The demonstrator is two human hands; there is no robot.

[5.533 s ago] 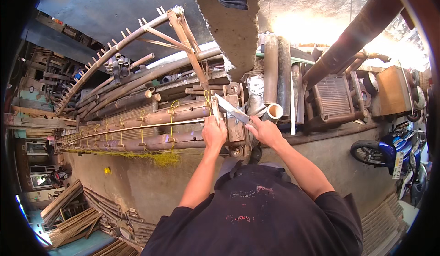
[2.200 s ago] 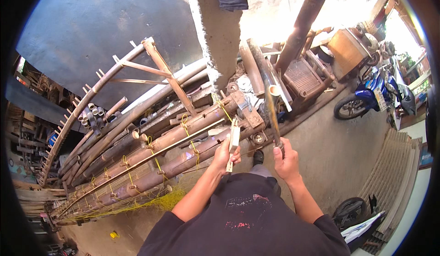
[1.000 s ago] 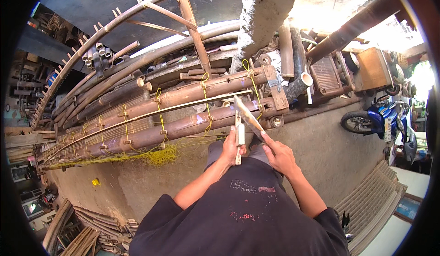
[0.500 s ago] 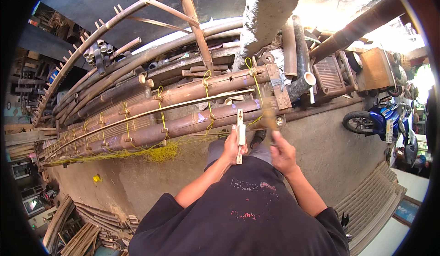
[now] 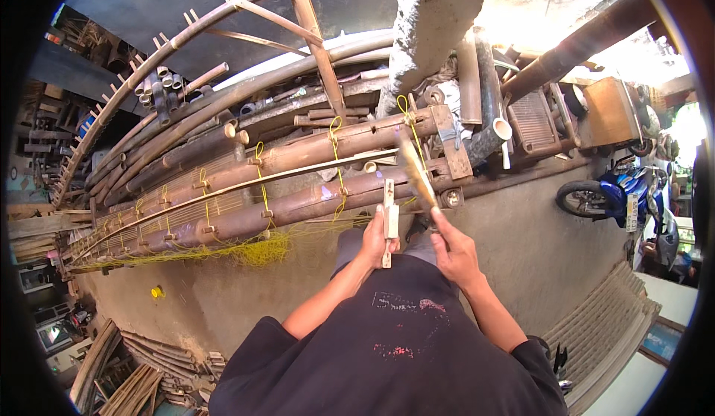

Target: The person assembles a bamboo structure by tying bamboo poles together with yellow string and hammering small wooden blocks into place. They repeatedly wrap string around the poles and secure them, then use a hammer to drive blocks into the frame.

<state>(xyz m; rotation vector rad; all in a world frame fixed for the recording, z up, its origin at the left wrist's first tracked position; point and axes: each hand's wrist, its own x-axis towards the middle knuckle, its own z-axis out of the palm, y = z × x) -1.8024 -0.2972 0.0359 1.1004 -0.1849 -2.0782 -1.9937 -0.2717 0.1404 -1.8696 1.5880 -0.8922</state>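
Upright in my left hand (image 5: 373, 239) are a narrow pale bamboo strip (image 5: 389, 194) and a short, wider pale block against it. My fingers wrap round their lower part, and the strip's end shows below my hand. My right hand (image 5: 457, 252) is closed round the handle of a machete-like knife (image 5: 418, 174). Its blade is blurred by motion and tilts up and to the left, a little to the right of the strip and apart from it. Beyond both hands lies a long bamboo frame (image 5: 294, 192), with loops of yellow cord (image 5: 337, 148) tied along its two poles.
A tangle of yellow cord (image 5: 261, 248) hangs by the frame's near pole. Curved bamboo poles (image 5: 190, 137) are stacked behind it. A concrete pillar (image 5: 428, 40) rises beyond. To the right are a blue motorbike (image 5: 625, 196) and a ribbed bamboo panel (image 5: 599, 330). Split bamboo lies at lower left.
The knife has swung toward the upper left, and my right hand has shifted slightly left with it. My left hand and the strip have hardly moved.
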